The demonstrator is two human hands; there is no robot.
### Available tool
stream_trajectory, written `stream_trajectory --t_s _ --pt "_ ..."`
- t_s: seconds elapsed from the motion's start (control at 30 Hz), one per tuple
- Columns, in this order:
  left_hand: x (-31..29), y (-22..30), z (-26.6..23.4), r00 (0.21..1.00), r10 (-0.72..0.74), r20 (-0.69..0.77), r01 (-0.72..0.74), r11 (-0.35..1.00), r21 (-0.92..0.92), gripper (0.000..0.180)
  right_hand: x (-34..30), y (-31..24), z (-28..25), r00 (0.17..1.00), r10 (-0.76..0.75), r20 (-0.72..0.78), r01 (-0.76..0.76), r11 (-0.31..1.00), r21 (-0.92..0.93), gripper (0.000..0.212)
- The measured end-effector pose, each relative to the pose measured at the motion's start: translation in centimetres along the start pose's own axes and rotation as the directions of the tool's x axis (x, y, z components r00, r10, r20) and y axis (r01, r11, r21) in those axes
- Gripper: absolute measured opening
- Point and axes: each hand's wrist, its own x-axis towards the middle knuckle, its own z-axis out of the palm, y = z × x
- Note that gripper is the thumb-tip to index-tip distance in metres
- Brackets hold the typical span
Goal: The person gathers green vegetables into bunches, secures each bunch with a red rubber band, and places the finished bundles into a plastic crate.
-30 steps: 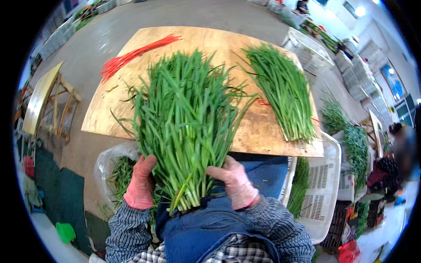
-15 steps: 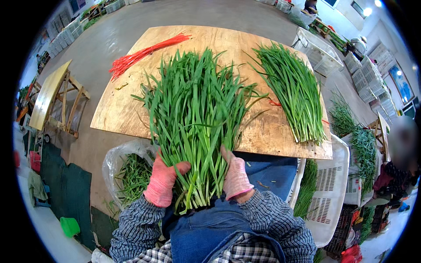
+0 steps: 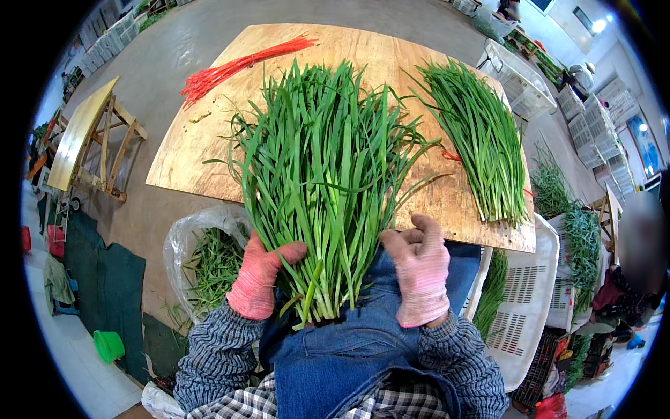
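Note:
A big loose bunch of garlic chives [image 3: 321, 174] lies with its leaves on the wooden board [image 3: 199, 150] and its pale stem ends over my lap. My left hand [image 3: 259, 276], in a pink glove, wraps round the left side of the stems, thumb across the front. To the right of the bunch, my gloved right hand [image 3: 422, 276] is apart from it, its fingers bent a little and spread, with nothing in them. A second, neater bundle of chives [image 3: 481, 146] rests at the board's right side, a red tie [image 3: 450, 155] showing at its left edge.
Red tie strips [image 3: 244, 66] lie in a pile at the board's far left. A clear plastic bag [image 3: 183, 244] of green trimmings stands below left. White crates [image 3: 520, 314] with greens are at the right. A wooden stand [image 3: 105, 146] is farther left; people are at the far right.
My right hand has let go of the stems and moved to the right. My left hand stays on the bunch. The view has shifted slightly, so the board appears higher.

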Motion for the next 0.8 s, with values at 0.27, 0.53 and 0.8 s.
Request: stream_trajectory --t_s 0.27,0.53,0.8 --pt "1.1 0.4 0.2 0.999 -0.033 0.030 0.035 0.997 -0.068 0.054 -0.1 -2.9 5.1 0.930 0.127 0.346 -0.148 0.988 0.036 0.067" --pt "1.5 2.1 -2.0 0.998 -0.069 0.003 0.069 0.990 -0.123 0.049 0.4 1.1 -2.4 0.928 0.284 0.242 -0.361 0.848 0.387 0.037" --pt "1.1 2.7 1.1 0.978 -0.180 0.109 0.182 0.983 -0.005 0.042 -0.7 -0.3 6.1 0.843 0.038 0.537 -0.470 0.539 0.699 0.039"
